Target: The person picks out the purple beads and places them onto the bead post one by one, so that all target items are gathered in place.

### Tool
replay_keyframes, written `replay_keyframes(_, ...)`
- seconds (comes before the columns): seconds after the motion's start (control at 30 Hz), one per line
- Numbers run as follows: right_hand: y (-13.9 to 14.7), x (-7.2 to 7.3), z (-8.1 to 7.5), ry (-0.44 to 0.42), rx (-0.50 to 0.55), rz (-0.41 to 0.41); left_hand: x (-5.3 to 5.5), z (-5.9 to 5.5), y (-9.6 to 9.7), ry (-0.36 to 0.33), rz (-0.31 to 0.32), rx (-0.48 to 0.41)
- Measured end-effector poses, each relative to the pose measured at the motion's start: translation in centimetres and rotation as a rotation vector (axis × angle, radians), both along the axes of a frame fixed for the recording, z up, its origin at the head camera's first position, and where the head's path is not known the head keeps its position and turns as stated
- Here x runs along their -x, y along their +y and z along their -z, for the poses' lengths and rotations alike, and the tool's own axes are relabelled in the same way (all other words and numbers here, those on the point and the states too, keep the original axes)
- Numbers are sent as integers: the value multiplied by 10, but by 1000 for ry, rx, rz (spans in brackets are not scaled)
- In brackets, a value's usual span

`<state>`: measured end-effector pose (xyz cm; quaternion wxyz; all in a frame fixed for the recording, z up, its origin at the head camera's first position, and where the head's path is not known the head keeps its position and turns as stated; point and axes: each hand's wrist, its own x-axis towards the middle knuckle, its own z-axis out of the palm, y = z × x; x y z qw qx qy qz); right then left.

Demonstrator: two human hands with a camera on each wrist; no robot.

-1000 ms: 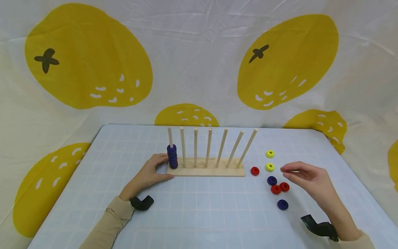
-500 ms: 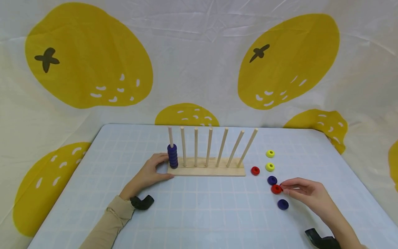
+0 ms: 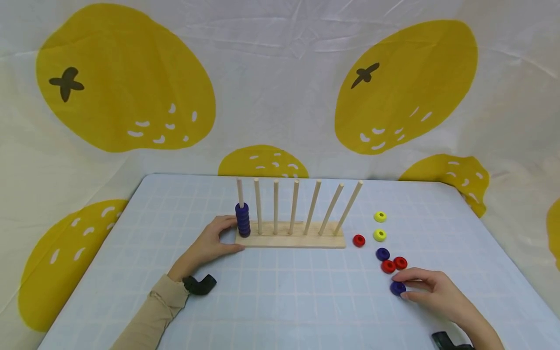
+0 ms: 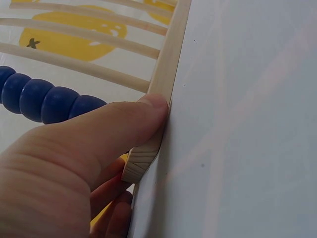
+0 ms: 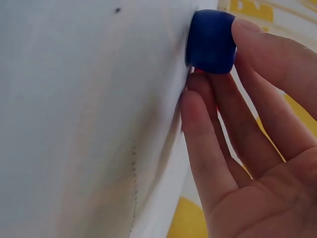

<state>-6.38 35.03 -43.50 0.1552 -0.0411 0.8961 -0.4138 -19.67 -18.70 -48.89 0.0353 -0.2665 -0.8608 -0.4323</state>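
A wooden peg stand [image 3: 290,241] with a row of upright pegs stands at mid-table. Several blue beads [image 3: 242,220] are stacked on its leftmost peg. My left hand [image 3: 214,240] grips the left end of the base; in the left wrist view the thumb [image 4: 131,116] lies along its front edge. At the right, my right hand [image 3: 437,293] pinches a single blue bead [image 3: 397,288] between thumb and fingers, down at the tabletop. The right wrist view shows the thumb against that blue bead [image 5: 212,42], with fingers at its other side.
Just beyond the right hand lie two touching red beads [image 3: 388,266] and another blue bead [image 3: 382,253]. Two yellow beads [image 3: 379,235] sit farther back. One more red bead [image 3: 358,240] is near the stand's right end. A lemon-patterned cloth [image 3: 275,97] hangs behind the table.
My right hand has come toward the near edge, passing the red beads, and now pinches the nearest blue bead. The left hand and the stand have stayed in place.
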Motion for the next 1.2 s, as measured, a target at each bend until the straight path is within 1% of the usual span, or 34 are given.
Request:
replay_keyframes(0.1,-1,-1,1,13,-17,6,0,0,0,4,2,4)
replay_keyframes(0.23,-1,-1,2,12,-37,-11,0,0,0,8,5,4)
replay_keyframes(0.33,0,-1,3,8,-44,-22,0,0,0,-2,-2,4)
replay_keyframes(0.53,-2,0,4,-9,-59,2,0,1,0,-6,-10,14)
replay_keyframes(0.73,-4,1,1,-8,-89,16,-1,0,0,-14,-10,12)
replay_keyframes(0.83,-5,1,-1,-7,-84,11,-1,0,0,-23,-9,12)
replay_keyframes(0.97,-5,1,-4,1,-76,-2,-1,0,0,-15,-6,10)
replay_keyframes(1.07,-6,1,-7,8,-80,3,-1,0,0,-9,-5,11)
replay_keyframes(1.2,-6,3,-10,-3,-40,5,-2,0,0,-20,-11,12)
